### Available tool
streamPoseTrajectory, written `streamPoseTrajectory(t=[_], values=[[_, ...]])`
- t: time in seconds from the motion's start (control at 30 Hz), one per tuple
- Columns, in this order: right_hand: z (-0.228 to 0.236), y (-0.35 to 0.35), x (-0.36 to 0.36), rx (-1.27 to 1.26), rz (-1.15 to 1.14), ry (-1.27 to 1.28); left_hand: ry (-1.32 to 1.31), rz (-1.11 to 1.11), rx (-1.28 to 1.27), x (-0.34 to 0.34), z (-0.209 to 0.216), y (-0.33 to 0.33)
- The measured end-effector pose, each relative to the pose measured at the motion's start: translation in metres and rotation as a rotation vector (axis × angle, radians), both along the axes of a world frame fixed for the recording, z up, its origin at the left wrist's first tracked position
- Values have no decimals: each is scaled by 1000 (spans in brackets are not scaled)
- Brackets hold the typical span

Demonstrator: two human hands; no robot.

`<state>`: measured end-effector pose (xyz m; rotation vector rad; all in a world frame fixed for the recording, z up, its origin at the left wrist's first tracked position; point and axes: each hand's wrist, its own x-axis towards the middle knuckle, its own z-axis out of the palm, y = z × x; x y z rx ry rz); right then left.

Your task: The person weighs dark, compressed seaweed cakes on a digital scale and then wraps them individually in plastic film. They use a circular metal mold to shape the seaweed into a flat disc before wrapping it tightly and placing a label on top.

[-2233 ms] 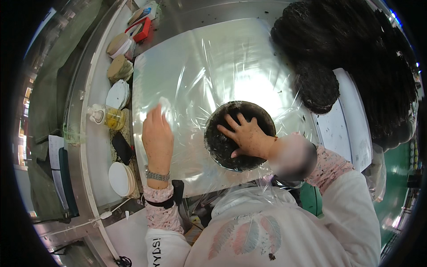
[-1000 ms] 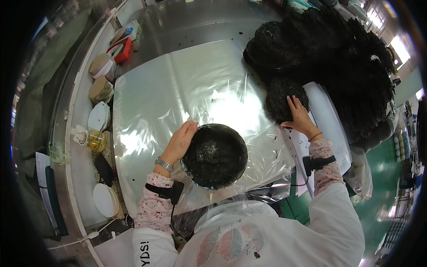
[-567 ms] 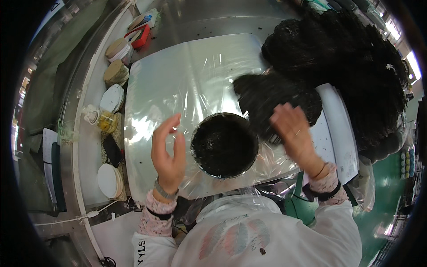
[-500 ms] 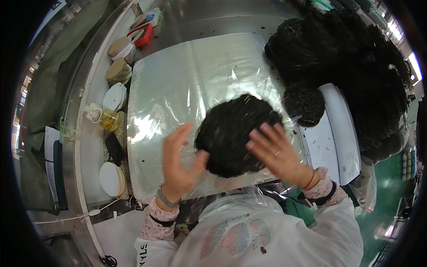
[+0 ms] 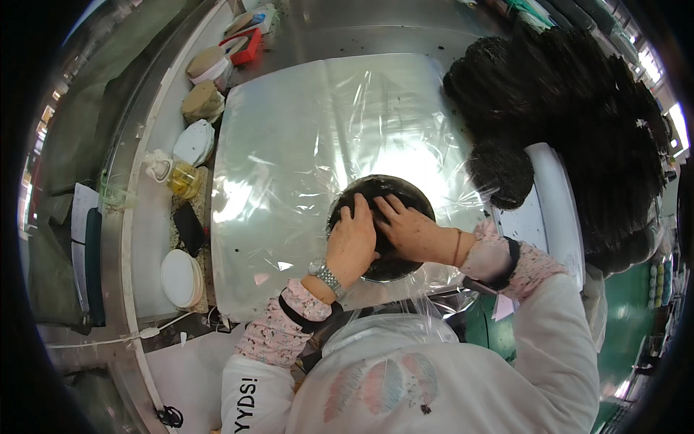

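A round, black, fibrous mass [image 5: 394, 189], looking like dried seaweed, lies on the clear plastic sheet [image 5: 282, 116] in front of me, within a dark circular rim. My left hand [image 5: 352, 246] rests on its left part, fingers stretched out and thumb to the right. From the right, my right hand [image 5: 413, 233] lays its spread fingers on the same mass. Neither hand grips anything; the fingertips partly sink from sight against the black. A smaller black disc [image 5: 502, 173] sits to the right, beside a large heap of similar black material [image 5: 571, 108].
White sheets [image 5: 560, 217] lie at the right below the heap. Along the left edge stand white discs [image 5: 181, 281], a black phone-like object [image 5: 189, 227], a bottle of yellow liquid [image 5: 185, 179], a tan lump [image 5: 203, 102] and a red box [image 5: 249, 46].
Both hands have come together onto the black mass, having hovered apart at its sides. The mass looks smaller and rounder, and a circular rim now shows around it.
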<state>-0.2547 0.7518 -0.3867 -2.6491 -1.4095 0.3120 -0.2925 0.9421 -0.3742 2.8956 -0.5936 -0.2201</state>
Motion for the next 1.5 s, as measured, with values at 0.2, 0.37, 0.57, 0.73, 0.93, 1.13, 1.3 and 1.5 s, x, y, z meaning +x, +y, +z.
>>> streamPoseTrajectory(t=[0.2,0.37,0.57,0.73,0.93,1.13,1.3,1.5], values=[[71,-52,30,482,-235,612,-159,-33,-120,-3,14,10],[-3,-235,21,-25,-714,-267,-74,-100,-479,-8,40,3],[-44,-261,32,-76,-602,-424,-38,-60,-672,-16,36,3],[11,-288,46,486,-947,-549,12,56,-739,-22,58,11],[102,-185,-10,1499,-852,438,55,267,-1361,-1,67,-3],[81,-50,-20,1397,-852,1106,145,437,-1396,-19,60,12],[45,-30,-14,1248,-849,986,164,535,-1029,-37,40,36],[32,-33,-15,1041,-828,769,-554,248,-263,-3,53,30]])
